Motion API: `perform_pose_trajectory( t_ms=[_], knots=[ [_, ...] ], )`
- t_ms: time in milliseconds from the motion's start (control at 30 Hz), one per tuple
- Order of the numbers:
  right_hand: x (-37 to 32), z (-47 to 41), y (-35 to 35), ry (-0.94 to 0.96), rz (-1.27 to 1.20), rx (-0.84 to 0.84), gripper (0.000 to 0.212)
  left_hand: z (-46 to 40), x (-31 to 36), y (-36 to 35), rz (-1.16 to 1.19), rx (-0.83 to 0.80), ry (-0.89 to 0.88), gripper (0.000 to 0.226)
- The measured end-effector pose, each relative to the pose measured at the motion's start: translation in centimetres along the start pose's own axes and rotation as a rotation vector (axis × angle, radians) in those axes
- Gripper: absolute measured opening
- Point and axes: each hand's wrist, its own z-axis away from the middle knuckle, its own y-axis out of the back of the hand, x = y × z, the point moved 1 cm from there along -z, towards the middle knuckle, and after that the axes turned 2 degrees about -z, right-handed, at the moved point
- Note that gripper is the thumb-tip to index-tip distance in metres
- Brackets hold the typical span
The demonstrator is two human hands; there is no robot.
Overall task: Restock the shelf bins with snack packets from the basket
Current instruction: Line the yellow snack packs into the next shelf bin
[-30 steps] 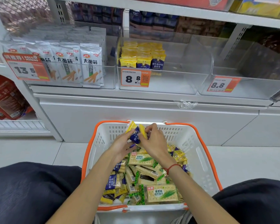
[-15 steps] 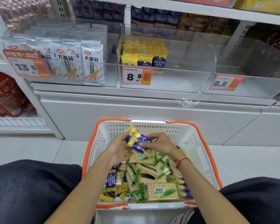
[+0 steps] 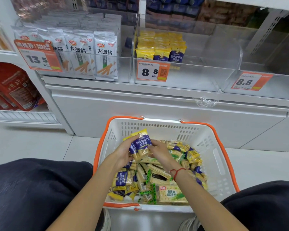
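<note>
Red pouches (image 3: 13, 87) occupy the lower shelf at the left edge. A crumpled clear plastic scrap (image 3: 206, 102) lies on the white ledge below the bins. Orange price tags (image 3: 153, 71) read 13.5, 8.8 and 8.8.

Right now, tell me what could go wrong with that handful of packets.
The left hand grips several blue-and-yellow packets at once while the right hand pinches their edge; one could slip back into the basket. Green cracker packs lie mixed in, so one might reach the middle bin.

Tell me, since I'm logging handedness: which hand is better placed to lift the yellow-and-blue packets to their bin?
Probably the left hand: it grips the yellow-and-blue packets over the basket, while the right hand only touches their edge. The matching bin is straight ahead.
</note>
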Motion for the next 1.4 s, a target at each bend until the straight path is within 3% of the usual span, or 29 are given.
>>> perform_pose_trajectory(
  t_ms=[133, 233, 300, 433, 467, 533, 567, 633, 767, 933, 1067, 1233, 1300, 1400],
  knots=[
    [0.0, -0.8, -2.0, 0.036, 0.059, -0.136, 0.034, -0.3, -0.8, 2.1, -0.081, 0.113, -0.020, 0.048],
    [0.2, -1.5, -3.3, 0.021, 0.049, -0.180, 0.036, -3.0, -2.8, 4.4, -0.064, 0.220, 0.002, 0.104],
    [0.8, -2.2, -4.1, 0.043, 0.011, -0.112, 0.031, -5.1, -4.2, 5.6, -0.033, 0.257, -0.014, 0.114],
    [3.8, -3.5, -5.2, 0.085, 0.190, 0.261, 0.023, -3.5, -2.8, 5.2, 0.019, 0.354, -0.006, 0.099],
    [4.8, -3.8, -5.3, 0.107, 0.339, 0.223, 0.022, -3.1, -2.5, 5.1, 0.034, 0.368, -0.018, 0.093],
    [7.0, -4.6, -5.8, 0.144, 0.691, -0.098, 0.026, -2.3, -1.9, 4.9, 0.091, 0.375, -0.040, 0.075],
    [7.9, -4.8, -6.2, 0.170, 0.884, -0.274, 0.030, -2.0, -1.7, 4.9, 0.101, 0.378, -0.051, 0.060],
    [9.6, -4.9, -7.0, 0.258, 1.221, -0.463, 0.042, -1.5, -1.5, 4.8, 0.106, 0.359, -0.059, 0.026],
    [11.7, -4.3, -7.7, 0.386, 1.430, -0.462, 0.056, -0.9, -1.5, 4.7, 0.166, 0.326, -0.041, 0.013],
    [13.3, -3.2, -8.5, 0.416, 1.626, -0.429, 0.047, -1.2, -2.1, 4.5, 0.285, 0.275, -0.019, 0.014],
    [13.0, -3.3, -9.5, 0.303, 1.464, -0.401, 0.043, -0.9, -1.4, 3.9, 0.292, 0.256, -0.027, 0.014],
    [10.2, -4.4, -8.2, -0.029, 0.836, -0.474, 0.026, -0.7, -0.7, 3.6, 0.313, 0.284, -0.043, 0.016],
    [8.5, -4.8, -6.6, -0.118, 0.684, -0.391, 0.032, -0.7, -0.5, 3.4, 0.333, 0.290, -0.063, 0.018],
    [6.1, -4.9, -3.4, -0.212, 0.365, -0.103, 0.042, -0.4, -0.1, 2.9, 0.361, 0.312, -0.102, 0.018]
  ],
)
